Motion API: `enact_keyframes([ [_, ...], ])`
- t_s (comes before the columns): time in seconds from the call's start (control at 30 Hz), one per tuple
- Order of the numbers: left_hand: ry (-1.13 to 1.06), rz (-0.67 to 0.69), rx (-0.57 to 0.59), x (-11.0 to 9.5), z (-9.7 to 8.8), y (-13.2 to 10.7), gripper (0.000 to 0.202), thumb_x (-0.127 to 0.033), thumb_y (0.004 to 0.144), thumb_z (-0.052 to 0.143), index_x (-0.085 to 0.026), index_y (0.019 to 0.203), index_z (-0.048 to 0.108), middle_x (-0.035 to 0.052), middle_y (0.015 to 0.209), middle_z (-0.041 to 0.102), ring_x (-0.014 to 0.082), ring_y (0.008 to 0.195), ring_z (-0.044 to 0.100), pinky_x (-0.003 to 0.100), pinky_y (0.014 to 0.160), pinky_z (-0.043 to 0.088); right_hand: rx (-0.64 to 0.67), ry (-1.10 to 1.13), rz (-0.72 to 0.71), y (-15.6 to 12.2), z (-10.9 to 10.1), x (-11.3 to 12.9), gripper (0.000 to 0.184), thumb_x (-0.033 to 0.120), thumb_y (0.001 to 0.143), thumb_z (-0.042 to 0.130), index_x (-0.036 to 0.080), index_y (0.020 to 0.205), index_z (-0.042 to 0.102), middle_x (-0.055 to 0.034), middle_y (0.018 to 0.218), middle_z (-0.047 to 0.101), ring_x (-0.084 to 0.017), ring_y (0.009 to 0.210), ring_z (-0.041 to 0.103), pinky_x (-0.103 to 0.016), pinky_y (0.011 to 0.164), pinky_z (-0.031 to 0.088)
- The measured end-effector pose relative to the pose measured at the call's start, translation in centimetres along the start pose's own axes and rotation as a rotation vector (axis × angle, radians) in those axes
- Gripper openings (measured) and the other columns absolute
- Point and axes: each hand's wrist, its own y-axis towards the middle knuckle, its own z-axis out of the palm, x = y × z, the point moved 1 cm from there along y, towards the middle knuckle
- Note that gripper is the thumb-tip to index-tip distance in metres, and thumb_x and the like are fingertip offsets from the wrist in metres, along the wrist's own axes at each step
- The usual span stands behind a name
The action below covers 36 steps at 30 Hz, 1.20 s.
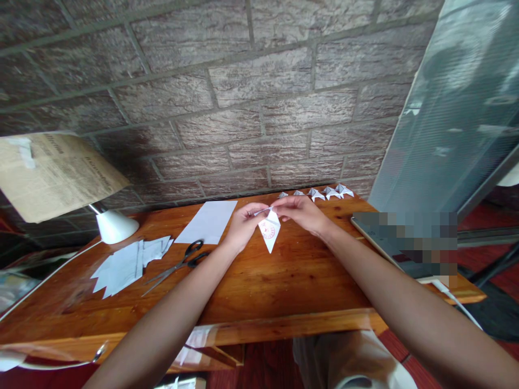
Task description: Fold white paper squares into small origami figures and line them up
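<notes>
The left hand and the right hand meet over the middle of a wooden desk, fingers pinched close together on the upper end of a kite-shaped piece of folded white paper. Its pointed end hangs toward the person, and a red circular print marks its face.

Just beyond the right hand, a row of five small folded-paper figures lines the back of the desk. Just beside the left hand lies a flat white sheet. Black-handled scissors lie near the left forearm, blades pointing away from it, and beyond them is a spread of overlapping cut paper pieces. A lamp with a newsprint-patterned shade and a white base takes up the far left corner.

On the right, past the right forearm, a flat electronic device lies partly hidden by pixelation, with a white cable at its near end. A stone-block wall rises behind the desk.

The red print has lettering around its ring, too small to read. Dark lettering on the shade is slanted, and I cannot make it out reliably.
</notes>
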Motion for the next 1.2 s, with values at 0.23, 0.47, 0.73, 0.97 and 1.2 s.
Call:
enact_keyframes([
  [0.23, -0.052, -0.123, 0.105, 0.3, 0.2, -0.2, 0.035, -0.031, 0.064, 0.082, -0.016, 0.094, 0.07, 0.0049, 0.088, 0.072, 0.0165, 0.08, 0.065, 0.03, 0.078, 0.046, -0.033, 0.003, -0.046, 0.1, 0.1, -0.1, 0.029, 0.03, 0.06, 0.081, 0.015, 0.084, 0.074, -0.0015, 0.076, 0.071, -0.012, 0.067, 0.062, -0.028, 0.07, 0.05],
  [0.47, -0.133, -0.173, 0.089, 0.0, 0.4, -0.4, 0.04, -0.027, 0.062, 0.083, -0.017, 0.098, 0.069, 0.0031, 0.086, 0.072, 0.0141, 0.078, 0.065, 0.029, 0.077, 0.048, -0.04, 0.048, 0.01, -0.1, 0.1, 0.4, 0.033, 0.032, 0.061, 0.082, 0.016, 0.089, 0.073, -0.0032, 0.084, 0.073, -0.014, 0.077, 0.066, -0.028, 0.076, 0.052],
  [0.73, -0.127, -0.189, 0.004, -0.3, 0.2, -0.4, 0.038, -0.029, 0.059, 0.084, -0.019, 0.094, 0.07, 0.0021, 0.086, 0.07, 0.0156, 0.081, 0.065, 0.03, 0.078, 0.05, -0.008, -0.03, 0.105, -0.2, -0.2, 0.3, 0.031, 0.036, 0.059, 0.084, 0.015, 0.08, 0.076, -0.0037, 0.077, 0.072, -0.014, 0.072, 0.064, -0.028, 0.069, 0.053],
  [0.97, -0.138, -0.205, -0.024, -0.1, 0.1, -0.3, 0.035, -0.032, 0.059, 0.085, -0.016, 0.088, 0.072, 0.0039, 0.083, 0.071, 0.0148, 0.078, 0.065, 0.029, 0.075, 0.051, 0.016, -0.025, 0.082, 0.0, -0.3, -0.3, 0.034, 0.037, 0.055, 0.086, 0.014, 0.079, 0.076, -0.0026, 0.074, 0.072, -0.013, 0.07, 0.064, -0.027, 0.07, 0.052],
  [1.2, -0.106, -0.167, -0.011, 0.2, 0.0, -0.2, 0.034, -0.036, 0.06, 0.084, -0.016, 0.085, 0.072, 0.0033, 0.08, 0.071, 0.0145, 0.073, 0.063, 0.029, 0.072, 0.049, 0.026, -0.078, 0.088, 0.0, -0.3, -0.5, 0.038, 0.042, 0.054, 0.085, 0.014, 0.077, 0.075, -0.0031, 0.073, 0.072, -0.012, 0.067, 0.063, -0.026, 0.066, 0.053],
])
